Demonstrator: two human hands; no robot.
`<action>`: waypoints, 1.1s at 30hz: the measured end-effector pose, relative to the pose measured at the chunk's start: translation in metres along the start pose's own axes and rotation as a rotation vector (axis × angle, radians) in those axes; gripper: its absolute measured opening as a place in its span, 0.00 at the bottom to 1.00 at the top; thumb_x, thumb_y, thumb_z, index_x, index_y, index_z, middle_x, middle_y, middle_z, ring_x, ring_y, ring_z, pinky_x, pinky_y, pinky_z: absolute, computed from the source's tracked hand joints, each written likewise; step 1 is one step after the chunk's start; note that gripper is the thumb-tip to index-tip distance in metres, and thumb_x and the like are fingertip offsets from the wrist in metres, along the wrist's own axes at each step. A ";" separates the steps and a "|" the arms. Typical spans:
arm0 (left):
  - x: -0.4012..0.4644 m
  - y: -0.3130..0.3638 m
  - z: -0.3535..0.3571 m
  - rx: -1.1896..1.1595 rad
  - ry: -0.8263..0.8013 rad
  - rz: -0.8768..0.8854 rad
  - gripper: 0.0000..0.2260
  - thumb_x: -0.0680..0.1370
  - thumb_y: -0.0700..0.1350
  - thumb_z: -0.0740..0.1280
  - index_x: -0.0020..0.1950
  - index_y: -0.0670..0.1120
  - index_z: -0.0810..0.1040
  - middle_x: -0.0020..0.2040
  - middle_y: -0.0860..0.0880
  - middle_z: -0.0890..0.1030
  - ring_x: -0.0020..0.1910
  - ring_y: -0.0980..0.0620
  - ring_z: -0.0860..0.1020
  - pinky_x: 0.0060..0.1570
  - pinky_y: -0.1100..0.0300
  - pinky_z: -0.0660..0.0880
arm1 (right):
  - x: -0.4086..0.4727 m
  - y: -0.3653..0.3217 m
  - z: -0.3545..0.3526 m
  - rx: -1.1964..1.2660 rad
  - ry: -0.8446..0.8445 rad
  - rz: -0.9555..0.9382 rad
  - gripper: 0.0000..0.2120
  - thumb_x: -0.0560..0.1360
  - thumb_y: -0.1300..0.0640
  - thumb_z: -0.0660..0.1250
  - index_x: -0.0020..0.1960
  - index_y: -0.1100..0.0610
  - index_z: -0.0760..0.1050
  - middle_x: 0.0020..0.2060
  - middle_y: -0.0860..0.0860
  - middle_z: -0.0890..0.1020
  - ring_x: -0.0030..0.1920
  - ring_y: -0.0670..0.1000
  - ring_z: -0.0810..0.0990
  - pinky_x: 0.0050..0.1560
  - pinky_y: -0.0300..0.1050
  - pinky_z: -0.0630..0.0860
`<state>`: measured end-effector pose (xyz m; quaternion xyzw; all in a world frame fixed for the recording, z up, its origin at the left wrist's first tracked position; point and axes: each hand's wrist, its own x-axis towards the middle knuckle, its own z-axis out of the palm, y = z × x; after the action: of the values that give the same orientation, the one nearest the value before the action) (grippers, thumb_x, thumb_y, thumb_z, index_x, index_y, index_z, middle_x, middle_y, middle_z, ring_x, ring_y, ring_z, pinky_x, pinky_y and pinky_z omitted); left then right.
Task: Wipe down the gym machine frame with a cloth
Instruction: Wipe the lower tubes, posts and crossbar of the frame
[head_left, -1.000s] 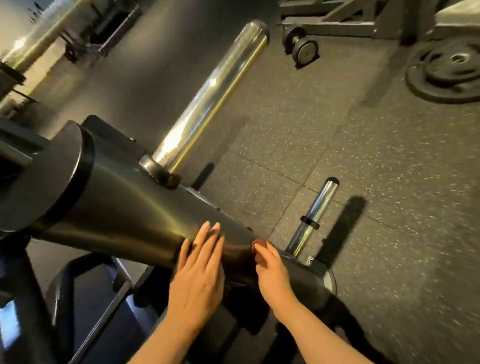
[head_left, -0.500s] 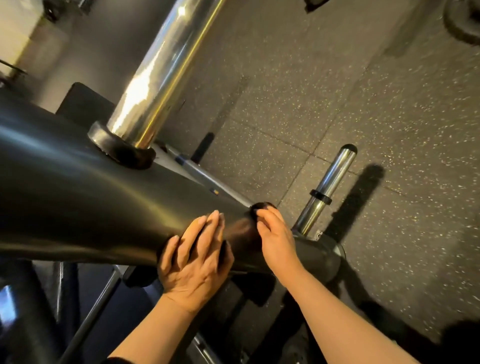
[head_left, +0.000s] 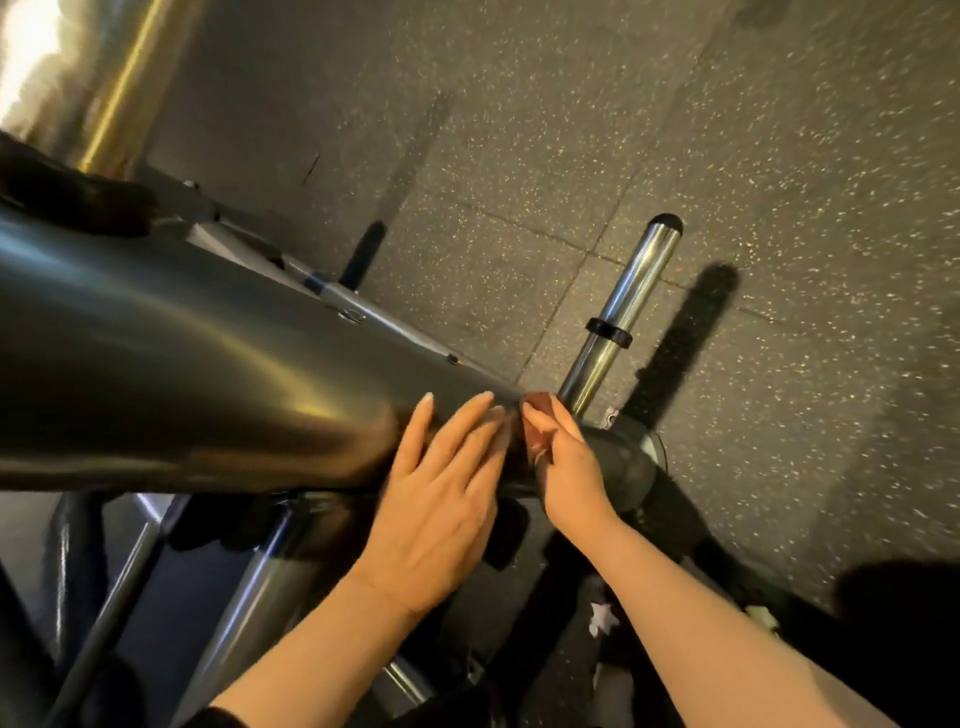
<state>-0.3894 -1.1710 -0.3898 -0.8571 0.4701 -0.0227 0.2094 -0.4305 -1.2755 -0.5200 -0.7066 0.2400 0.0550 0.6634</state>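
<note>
Left hand (head_left: 441, 499) lay flat, fingers straight, pressed on the frame (head_left: 208, 374), and right hand (head_left: 563, 462) sat just beside it, fingers curled around a small reddish-brown cloth (head_left: 537, 415) held against the dark tube near its lower end. The frame ran big and glossy from the left edge down to a round end cap (head_left: 631, 467) by the right wrist. It looked like the wiping step was in hand, with most of the tube unwiped up to the left. The next move probably called for dragging the cloth along the curve and shifting the bracing palm out of its path. Right behind the cloth a chrome peg (head_left: 623, 317) with a black collar stuck up, likely to block a stroke that way. A fat chrome post (head_left: 98, 88) rose top left; speckled floor (head_left: 779, 208) beyond.
</note>
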 end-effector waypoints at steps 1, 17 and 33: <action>0.003 0.007 0.007 0.036 -0.101 0.022 0.23 0.71 0.41 0.63 0.66 0.38 0.76 0.68 0.42 0.75 0.74 0.44 0.63 0.76 0.42 0.42 | -0.001 0.006 -0.002 0.007 -0.007 0.039 0.26 0.75 0.76 0.56 0.71 0.61 0.69 0.75 0.56 0.65 0.75 0.54 0.62 0.76 0.42 0.57; 0.009 0.015 0.035 0.180 -0.227 0.031 0.25 0.70 0.45 0.55 0.64 0.45 0.79 0.65 0.46 0.77 0.70 0.45 0.70 0.72 0.45 0.42 | 0.044 0.064 0.021 0.205 0.220 0.246 0.17 0.79 0.70 0.58 0.61 0.58 0.78 0.66 0.55 0.73 0.67 0.55 0.73 0.72 0.56 0.65; -0.013 -0.003 0.027 -0.342 0.240 0.091 0.20 0.73 0.42 0.56 0.61 0.36 0.78 0.65 0.39 0.76 0.74 0.44 0.61 0.77 0.52 0.45 | -0.043 -0.044 0.045 0.428 0.524 0.094 0.18 0.80 0.62 0.58 0.68 0.55 0.71 0.65 0.55 0.76 0.68 0.54 0.73 0.67 0.42 0.70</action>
<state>-0.3882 -1.1496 -0.4110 -0.8492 0.5270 -0.0347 0.0042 -0.4389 -1.2201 -0.4683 -0.5296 0.4407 -0.1495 0.7092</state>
